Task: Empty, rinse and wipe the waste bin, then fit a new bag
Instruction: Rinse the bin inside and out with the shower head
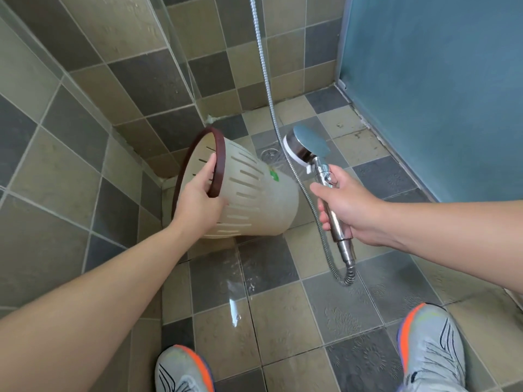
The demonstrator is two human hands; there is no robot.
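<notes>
Bin (254,193) tilted in left hand (198,199) grip, shower head (308,145) in right hand (351,205) grip, hose (271,108) between, above wet floor (283,321).

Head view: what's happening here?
A person is in a tiled shower stall, rinsing a waste bin. The left hand grips the beige slotted bin by its brown rim, tipped on its side with the opening facing left. The right hand holds a chrome shower head by the handle, aimed toward the bin's base. The floor tiles are wet. No bag is visible.
</notes>
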